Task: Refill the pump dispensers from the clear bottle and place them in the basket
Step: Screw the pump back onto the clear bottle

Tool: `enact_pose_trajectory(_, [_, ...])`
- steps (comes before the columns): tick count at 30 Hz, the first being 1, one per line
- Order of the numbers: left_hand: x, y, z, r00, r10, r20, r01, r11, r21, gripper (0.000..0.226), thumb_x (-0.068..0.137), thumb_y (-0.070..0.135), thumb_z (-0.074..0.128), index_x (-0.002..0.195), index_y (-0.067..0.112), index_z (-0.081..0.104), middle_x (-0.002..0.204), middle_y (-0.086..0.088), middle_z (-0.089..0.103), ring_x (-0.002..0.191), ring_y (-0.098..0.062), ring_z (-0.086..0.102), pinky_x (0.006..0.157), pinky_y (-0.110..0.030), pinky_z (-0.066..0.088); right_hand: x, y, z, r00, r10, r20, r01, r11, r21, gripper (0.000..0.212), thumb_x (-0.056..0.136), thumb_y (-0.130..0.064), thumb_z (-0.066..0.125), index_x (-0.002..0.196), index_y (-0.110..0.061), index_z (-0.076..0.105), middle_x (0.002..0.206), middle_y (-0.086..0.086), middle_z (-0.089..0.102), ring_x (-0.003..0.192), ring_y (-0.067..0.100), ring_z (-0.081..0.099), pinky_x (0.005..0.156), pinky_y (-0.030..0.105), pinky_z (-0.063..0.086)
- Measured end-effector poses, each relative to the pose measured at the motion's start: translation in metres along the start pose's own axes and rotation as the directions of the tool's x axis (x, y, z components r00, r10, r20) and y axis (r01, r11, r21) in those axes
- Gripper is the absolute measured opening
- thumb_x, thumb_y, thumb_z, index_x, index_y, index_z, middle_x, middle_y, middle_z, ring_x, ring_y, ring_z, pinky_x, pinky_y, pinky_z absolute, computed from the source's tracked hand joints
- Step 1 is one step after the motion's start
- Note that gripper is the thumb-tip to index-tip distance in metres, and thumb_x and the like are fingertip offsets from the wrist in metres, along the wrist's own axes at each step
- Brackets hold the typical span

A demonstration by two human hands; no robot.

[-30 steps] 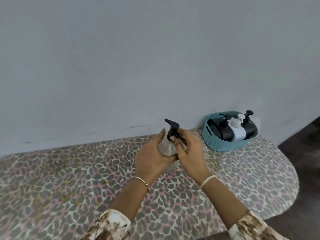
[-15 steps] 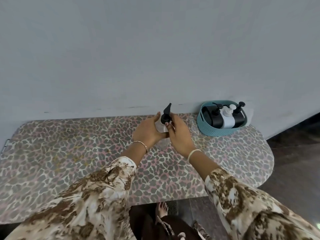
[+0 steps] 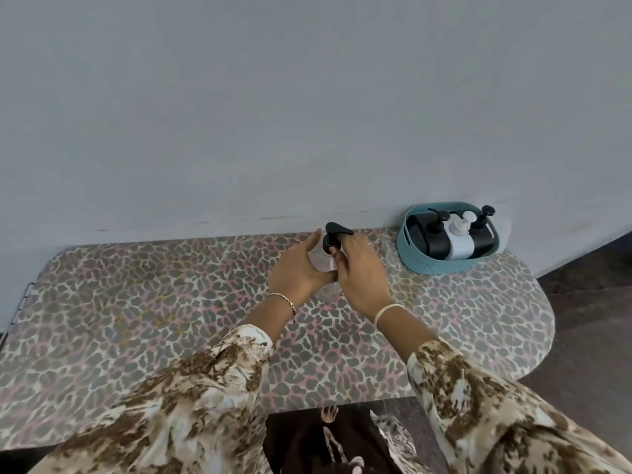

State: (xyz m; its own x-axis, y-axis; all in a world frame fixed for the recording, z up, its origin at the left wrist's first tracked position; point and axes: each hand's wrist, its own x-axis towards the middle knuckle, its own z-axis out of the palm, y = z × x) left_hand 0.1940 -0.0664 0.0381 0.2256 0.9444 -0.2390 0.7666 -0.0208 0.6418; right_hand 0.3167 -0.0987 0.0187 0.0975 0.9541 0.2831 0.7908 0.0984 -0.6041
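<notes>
The left hand (image 3: 297, 272) and right hand (image 3: 363, 273) are covering most of the clear plastic pump bottle (image 3: 319, 258); the teal plastic basket (image 3: 434, 265) is hiding the bases of 3 black and white pump dispensers (image 3: 460, 242).

Left sleeve (image 3: 191, 388) and right sleeve (image 3: 478, 405): loose, long woven fabric, cream with brown mottled blotches, cuffs ending short of the wrists. Left wrist: thin gold-tone chain bracelet (image 3: 282, 300). Right wrist: plain pale cream band (image 3: 386, 311). Small silvery ring (image 3: 370, 244) on a finger of the right hand (image 3: 362, 271). Lower down: dark garment (image 3: 301, 439), one bare foot (image 3: 330, 413).
</notes>
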Motion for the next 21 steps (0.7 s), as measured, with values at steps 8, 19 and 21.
enact_pose_trajectory(8, [-0.001,-0.001,0.001,0.998,0.055,-0.028,-0.056,0.998,-0.019,0.091,0.056,0.066,0.063,0.140,0.039,0.041,0.115,0.011,0.066,0.103,-0.015,0.064,0.075,-0.034,0.056,0.006,-0.008,-0.001,0.960,0.276,-0.052,-0.261,0.945,0.197,0.044,0.079,-0.042,0.072,0.112,-0.019,0.055,0.105,-0.007,0.058,0.100,0.008,0.051,0.084,0.021,0.042])
enact_pose_trajectory(19, [0.002,0.001,-0.003,0.998,0.066,-0.024,-0.067,0.997,-0.045,0.071,0.066,0.052,0.071,0.132,0.037,0.048,0.108,0.011,0.068,0.103,-0.014,0.064,0.079,-0.033,0.054,0.014,-0.012,0.003,0.933,0.304,-0.191,-0.289,0.952,0.105,0.035,0.073,-0.038,0.077,0.096,-0.018,0.060,0.089,-0.008,0.062,0.086,0.015,0.056,0.078,0.034,0.047])
enact_pose_trajectory(21, [0.004,0.002,-0.004,0.998,0.056,-0.024,-0.057,0.997,-0.051,0.073,0.065,0.052,0.072,0.133,0.038,0.047,0.110,0.012,0.067,0.103,-0.015,0.064,0.077,-0.033,0.055,0.015,-0.012,0.003,0.936,0.311,-0.164,-0.296,0.949,0.111,0.039,0.075,-0.044,0.075,0.099,-0.018,0.057,0.092,-0.008,0.060,0.090,0.014,0.054,0.079,0.031,0.045])
